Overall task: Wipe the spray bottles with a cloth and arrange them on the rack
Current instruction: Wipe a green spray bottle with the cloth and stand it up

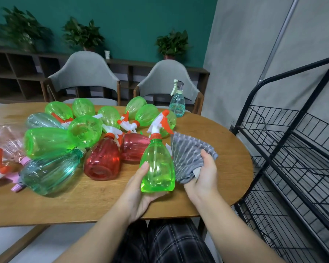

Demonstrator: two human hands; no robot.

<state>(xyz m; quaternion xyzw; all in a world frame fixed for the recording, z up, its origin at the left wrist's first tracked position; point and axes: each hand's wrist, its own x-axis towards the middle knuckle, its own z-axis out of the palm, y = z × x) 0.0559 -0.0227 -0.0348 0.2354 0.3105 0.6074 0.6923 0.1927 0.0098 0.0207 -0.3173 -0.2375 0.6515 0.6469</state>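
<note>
Seated person at the wooden table (106,202). Left hand (139,188) cups the base of a green spray bottle (158,168), thumb up its near side, fingers curled underneath; the bottle is lifted off the table, roughly upright. Its long axis runs away from the person, with the white-and-orange trigger head (162,123) at the far end, nozzle toward the right.

Right hand (202,177) grips a grey striped cloth (190,158), fingers closed on the bunched fabric. The cloth fans out beyond the hand and lies just beside the bottle's right flank; whether it touches cannot be told.

The relation that matters: the bottle sits immediately left of the cloth hand, side on. My reading is that wiping needs only a short sideways sweep along the body, base to neck, while the left hand turns the bottle.

To the left of the left hand, a heap of spray bottles (87,135) lies on its side: green, red, teal, pink. One pale teal bottle (177,103) stands upright at the far edge.

The black wire rack (285,149) stands off to the right of the right hand, beyond the table edge. No bottle shows on the shelves in view. Judgement: task at an early stage.
</note>
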